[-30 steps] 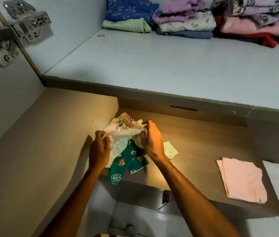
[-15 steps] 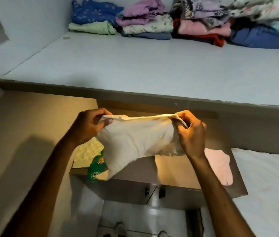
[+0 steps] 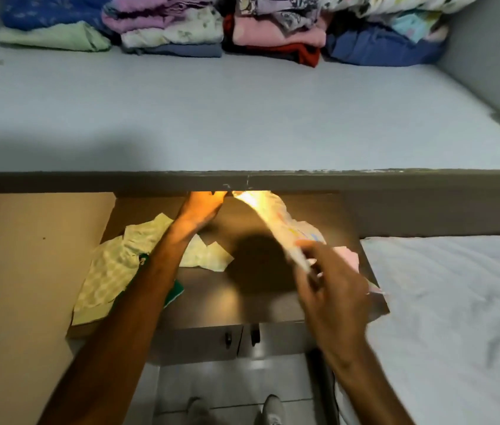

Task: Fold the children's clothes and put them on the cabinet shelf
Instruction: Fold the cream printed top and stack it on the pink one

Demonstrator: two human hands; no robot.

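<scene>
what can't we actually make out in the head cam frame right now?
- Head view, right hand: motion-blurred; its grip on the pale garment is unclear.
- Left hand: fingertips overexposed at the shelf edge; whether they hold the garment can't be told.
- Pink cloth: mostly hidden behind the right hand.
- Green garment: covered by the left forearm and the yellow-green cloth.

Your right hand (image 3: 331, 289) is motion-blurred, so its grip on the pale garment (image 3: 276, 222) is unclear. Your left forearm covers most of the green garment (image 3: 173, 291) near the cabinet top's (image 3: 242, 302) left edge.
</scene>
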